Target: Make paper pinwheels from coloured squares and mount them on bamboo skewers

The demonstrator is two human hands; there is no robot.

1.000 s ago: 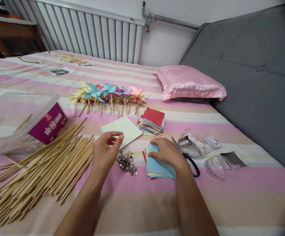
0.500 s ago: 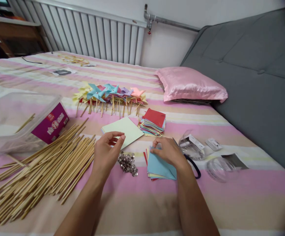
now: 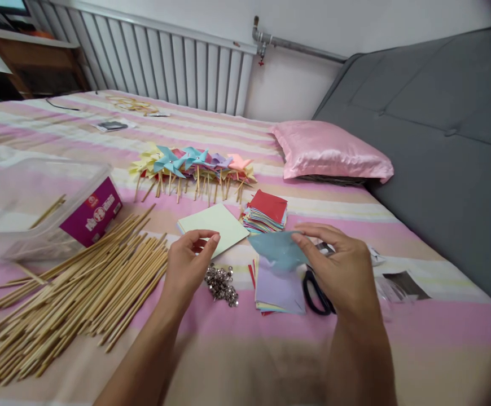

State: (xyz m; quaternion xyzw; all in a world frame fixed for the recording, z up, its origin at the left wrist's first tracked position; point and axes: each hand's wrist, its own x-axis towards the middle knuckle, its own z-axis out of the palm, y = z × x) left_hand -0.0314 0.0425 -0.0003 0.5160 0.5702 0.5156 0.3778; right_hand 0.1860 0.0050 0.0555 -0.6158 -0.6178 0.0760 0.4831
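Note:
My right hand [image 3: 338, 259] pinches one edge of a blue paper square [image 3: 277, 248] and holds it tilted above a small stack whose top sheet is a lavender paper square [image 3: 277, 287]. My left hand [image 3: 190, 259] is closed, thumb and index tips together; whether anything sits between them is too small to make out. It hovers by the near edge of a pale green paper stack [image 3: 218, 220]. Just right of that hand lies a heap of small silvery metal fasteners [image 3: 221, 285]. Dark-handled scissors [image 3: 315, 293] are partly hidden behind my right hand.
Many wooden sticks [image 3: 101, 287] spread on the left beside a clear plastic box [image 3: 71, 194]. Paper pinwheels [image 3: 194, 160] on sticks lie further back, near a red-topped paper stack [image 3: 268, 206]. A pink pillow [image 3: 330, 149] rests against the grey headboard [image 3: 423, 101]. Clear packaging [image 3: 391, 290] lies right.
My right hand has lifted the blue paper square off the small stack and moved right, uncovering the lavender sheet. My left hand stays nearly in place, still closed.

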